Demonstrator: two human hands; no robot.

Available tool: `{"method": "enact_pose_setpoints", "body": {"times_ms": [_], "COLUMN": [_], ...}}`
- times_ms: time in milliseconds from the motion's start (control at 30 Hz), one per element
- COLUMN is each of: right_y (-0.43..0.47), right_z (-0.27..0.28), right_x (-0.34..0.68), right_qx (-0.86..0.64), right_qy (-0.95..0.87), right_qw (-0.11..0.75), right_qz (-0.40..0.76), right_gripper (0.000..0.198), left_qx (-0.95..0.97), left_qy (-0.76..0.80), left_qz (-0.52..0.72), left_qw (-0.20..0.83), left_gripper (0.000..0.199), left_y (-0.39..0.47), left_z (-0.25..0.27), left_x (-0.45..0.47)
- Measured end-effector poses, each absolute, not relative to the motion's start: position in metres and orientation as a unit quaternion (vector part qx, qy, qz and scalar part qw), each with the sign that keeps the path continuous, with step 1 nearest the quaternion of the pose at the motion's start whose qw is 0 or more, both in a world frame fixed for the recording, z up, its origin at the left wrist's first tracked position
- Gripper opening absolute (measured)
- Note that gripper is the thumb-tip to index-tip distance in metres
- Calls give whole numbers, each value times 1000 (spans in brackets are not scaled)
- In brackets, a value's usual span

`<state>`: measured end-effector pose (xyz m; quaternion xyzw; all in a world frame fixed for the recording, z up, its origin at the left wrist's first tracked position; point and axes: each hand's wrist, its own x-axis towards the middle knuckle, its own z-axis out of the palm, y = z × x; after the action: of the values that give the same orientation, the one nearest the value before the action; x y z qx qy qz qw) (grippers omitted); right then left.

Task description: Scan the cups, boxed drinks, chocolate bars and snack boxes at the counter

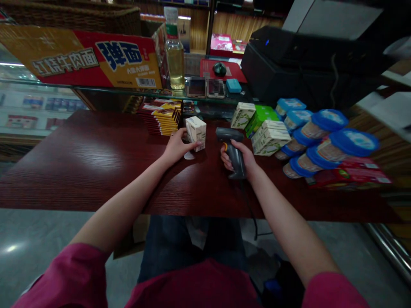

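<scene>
My left hand (180,146) is closed around a small white carton (196,131), thumb on its near side and fingers behind it. The carton stands on or just above the dark red wooden counter (105,162). In my right hand (241,155) is a black barcode scanner (235,156), gripped by its handle, its head pointing left towards the carton. A cable runs down from the handle over the counter's edge. Left of the carton lies a stack of brown and yellow packets (163,117). Similar white cartons (269,137) and a green box (260,119) stand right of the scanner.
Several blue-lidded cups (327,122) are stacked at the right, beside red packages (353,173). On the glass shelf behind stand a noodle box (128,64), a bottle (176,64), two phones (196,87), a blue box (233,85) and a mouse (220,68). Black equipment (289,68) occupies the back right.
</scene>
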<state>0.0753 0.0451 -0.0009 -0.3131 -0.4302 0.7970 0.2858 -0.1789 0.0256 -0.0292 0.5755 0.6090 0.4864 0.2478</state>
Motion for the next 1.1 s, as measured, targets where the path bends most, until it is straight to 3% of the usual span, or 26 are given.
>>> {"method": "enact_pose_setpoints", "body": {"times_ms": [100, 833, 1000, 1100], "right_y": [46, 46, 46, 47], "right_z": [-4, -11, -6, -7], "right_x": [75, 70, 73, 77], "right_qx": [-338, -380, -372, -363], "right_qy": [-420, -407, -390, -382], "right_qw": [276, 278, 288, 311], "right_qz": [796, 783, 792, 791], "right_gripper": [40, 38, 39, 39], "left_qx": [512, 482, 520, 618], "left_qy": [657, 663, 553, 470], "left_qz": [503, 520, 566, 518], "left_qw": [233, 243, 320, 357], "left_gripper": [42, 41, 59, 71], "left_y": [46, 53, 46, 39], "left_z": [-30, -39, -36, -28], "left_x": [-166, -163, -165, -173]}}
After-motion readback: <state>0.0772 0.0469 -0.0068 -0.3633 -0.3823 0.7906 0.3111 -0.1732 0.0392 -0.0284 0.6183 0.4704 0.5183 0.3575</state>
